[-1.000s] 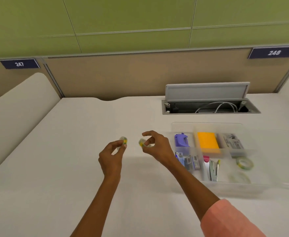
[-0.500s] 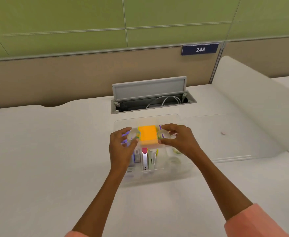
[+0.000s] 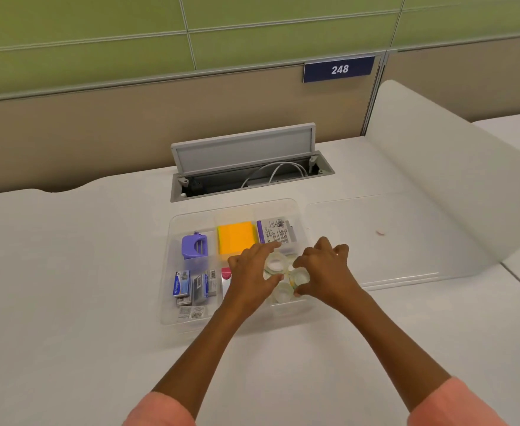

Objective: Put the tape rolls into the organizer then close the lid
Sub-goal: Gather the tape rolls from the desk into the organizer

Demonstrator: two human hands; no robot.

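The clear organizer (image 3: 169,259) sits open on the white desk, its clear lid (image 3: 366,250) lying flat to its right. Both hands are down in its front right compartment, where several clear tape rolls lie together. My left hand (image 3: 248,273) has index finger and thumb around one tape roll (image 3: 273,265). My right hand (image 3: 324,270) pinches a second tape roll (image 3: 299,276) between thumb and fingers. Another roll (image 3: 281,294) lies just in front of these, and my hands hide part of the compartment.
Other compartments hold a purple punch (image 3: 194,246), an orange sticky pad (image 3: 236,237), a labelled box (image 3: 275,233) and staple boxes (image 3: 181,282). An open cable hatch (image 3: 243,155) is behind the organizer. A white curved divider (image 3: 437,179) rises at the right.
My hands carried one tape roll each from the bare desk on the left, over the organizer, and down into its front right compartment. My view swung right to follow.
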